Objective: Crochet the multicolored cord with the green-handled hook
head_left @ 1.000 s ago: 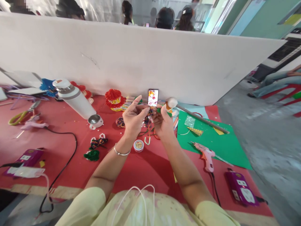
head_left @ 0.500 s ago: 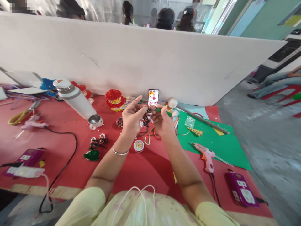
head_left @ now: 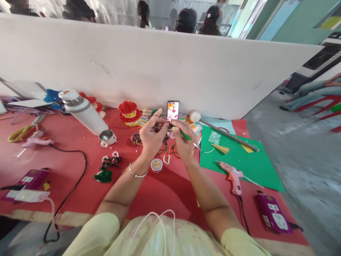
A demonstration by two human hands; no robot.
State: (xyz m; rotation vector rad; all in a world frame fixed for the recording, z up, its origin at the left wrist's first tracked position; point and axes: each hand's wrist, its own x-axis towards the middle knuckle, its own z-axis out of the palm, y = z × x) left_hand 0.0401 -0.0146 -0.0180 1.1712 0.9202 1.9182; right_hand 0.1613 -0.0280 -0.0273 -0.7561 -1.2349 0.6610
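In the head view my left hand [head_left: 151,139] pinches a small piece of dark multicoloured yarn work, mostly hidden behind the fingers. My right hand [head_left: 182,144] is closed around a crochet hook [head_left: 184,135] with a green handle, its tip meeting the yarn at the left fingertips. Both hands are raised over the table with the fingertips nearly touching. A ball of the same dark multicoloured yarn [head_left: 136,139] lies left of my left hand. Just beyond the fingers a lit phone [head_left: 173,109] leans upright against the white board. A small round tub [head_left: 156,165] stands below the hands.
A white bottle [head_left: 90,115] and a steel-lined cup [head_left: 107,136] stand on the left, near yarn pieces with beads [head_left: 111,161]. Pink glue gun [head_left: 233,177] and purple power strip [head_left: 274,213] lie right, near green sheet [head_left: 255,167]. White board [head_left: 160,67] closes off the back.
My right hand has turned, tipping the crochet hook so its handle now slants down to the right. The fingertips have drawn closer together over the yarn.
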